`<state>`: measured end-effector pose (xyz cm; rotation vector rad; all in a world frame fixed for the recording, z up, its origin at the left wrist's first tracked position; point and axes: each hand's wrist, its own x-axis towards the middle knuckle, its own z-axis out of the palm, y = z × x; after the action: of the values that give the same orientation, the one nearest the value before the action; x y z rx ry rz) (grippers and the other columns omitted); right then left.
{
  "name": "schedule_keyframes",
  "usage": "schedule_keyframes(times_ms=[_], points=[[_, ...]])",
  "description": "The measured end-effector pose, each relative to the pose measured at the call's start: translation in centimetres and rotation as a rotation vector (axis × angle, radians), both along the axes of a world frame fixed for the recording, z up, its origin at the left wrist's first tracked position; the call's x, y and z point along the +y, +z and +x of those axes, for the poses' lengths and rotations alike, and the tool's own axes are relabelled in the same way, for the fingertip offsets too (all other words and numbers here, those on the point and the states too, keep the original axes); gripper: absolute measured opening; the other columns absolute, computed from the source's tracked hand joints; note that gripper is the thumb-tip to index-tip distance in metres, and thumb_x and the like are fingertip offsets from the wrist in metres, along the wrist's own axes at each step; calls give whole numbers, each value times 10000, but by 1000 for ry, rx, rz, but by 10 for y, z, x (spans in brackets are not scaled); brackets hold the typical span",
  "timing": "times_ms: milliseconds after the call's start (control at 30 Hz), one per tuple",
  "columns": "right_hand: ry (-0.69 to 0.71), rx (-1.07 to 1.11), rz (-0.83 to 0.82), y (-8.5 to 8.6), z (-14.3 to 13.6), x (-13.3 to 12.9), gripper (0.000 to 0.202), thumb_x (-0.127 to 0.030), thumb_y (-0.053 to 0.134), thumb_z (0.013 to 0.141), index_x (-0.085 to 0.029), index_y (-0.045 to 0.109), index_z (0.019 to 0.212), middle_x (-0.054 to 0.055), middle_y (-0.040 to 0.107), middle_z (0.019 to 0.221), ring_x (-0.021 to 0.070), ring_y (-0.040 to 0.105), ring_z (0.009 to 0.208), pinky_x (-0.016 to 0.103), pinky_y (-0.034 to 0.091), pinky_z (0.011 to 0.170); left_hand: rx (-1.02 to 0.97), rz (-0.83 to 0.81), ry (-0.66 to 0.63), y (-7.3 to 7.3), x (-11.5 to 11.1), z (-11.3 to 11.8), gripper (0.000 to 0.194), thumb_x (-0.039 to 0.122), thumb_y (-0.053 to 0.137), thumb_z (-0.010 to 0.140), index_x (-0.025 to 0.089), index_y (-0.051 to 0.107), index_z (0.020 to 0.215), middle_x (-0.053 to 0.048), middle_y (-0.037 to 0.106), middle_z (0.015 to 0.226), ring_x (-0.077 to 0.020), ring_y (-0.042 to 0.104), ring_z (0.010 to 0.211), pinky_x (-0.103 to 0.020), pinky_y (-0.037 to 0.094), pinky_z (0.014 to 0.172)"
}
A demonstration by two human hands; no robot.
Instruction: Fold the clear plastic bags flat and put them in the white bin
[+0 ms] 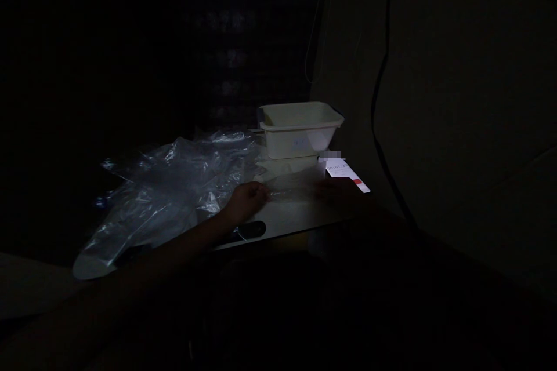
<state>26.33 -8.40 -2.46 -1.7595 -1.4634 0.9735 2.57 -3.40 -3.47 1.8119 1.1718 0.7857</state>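
Clear plastic film (290, 190) above pale tabletop (291, 217), bare strip towards near edge; crumpled plastic heap (174, 179) crowds left, white tub (300, 138) behind, lit phone (343, 171) beside right hand (342, 191). Film's long axis runs left–right. Left hand (246, 202) pinches its left end; right hand at other end, too dark to tell grip.

Glossy, crinkled clear plastic film (178, 182), a smooth, dull plastic tub (300, 140), a smooth, matt tabletop (296, 214)

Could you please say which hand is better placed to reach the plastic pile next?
Likely the left hand: it is beside the plastic pile, while the right hand is farther off, near the phone.
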Motion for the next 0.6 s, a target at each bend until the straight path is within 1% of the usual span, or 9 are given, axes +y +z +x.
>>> schedule_keyframes(times_ms=[100,167,267,367,467,533,600], points=[[-33,-12,14,0,-1,1,167,-238,573,683,-162,649,810,27,655,713,94,568,600,176,418,508,-30,-58,-10,2,-1,1,201,311,460,686,140,543,620,25,508,489,-51,384,396,-164,284,385],[-40,-40,28,0,-2,1,159,-213,558,688,-157,649,806,28,657,721,93,569,600,174,419,511,-26,-97,-23,2,-1,1,203,307,464,684,137,544,609,39,464,439,-45,351,363,-164,256,367],[-32,-72,46,0,-4,1,156,-193,556,679,-154,650,798,31,660,730,93,573,614,173,423,531,-19,-155,-3,2,0,1,186,297,478,676,133,539,611,58,407,387,-41,321,327,-164,230,347],[-47,-70,22,-1,-6,1,162,-187,542,682,-145,646,799,38,662,741,95,578,605,178,429,531,-9,-178,19,3,0,1,182,288,482,678,133,523,591,56,412,383,-39,322,321,-164,236,343],[-35,-82,25,-1,-9,0,155,-198,523,688,-141,646,762,36,660,700,102,580,589,183,431,514,24,-164,58,4,-1,1,203,286,466,696,135,514,568,56,406,363,-38,314,313,-165,235,344],[-24,-128,50,1,-11,0,144,-200,523,683,-145,647,730,26,657,667,108,583,597,181,430,513,38,-165,71,4,-1,2,191,284,467,700,133,526,599,48,440,376,-42,322,312,-169,241,345],[-31,-179,57,4,-13,0,139,-192,523,678,-146,648,718,22,657,654,113,587,607,180,429,514,30,-175,87,3,0,2,163,274,476,696,126,544,685,30,504,426,-48,348,319,-174,253,347]])
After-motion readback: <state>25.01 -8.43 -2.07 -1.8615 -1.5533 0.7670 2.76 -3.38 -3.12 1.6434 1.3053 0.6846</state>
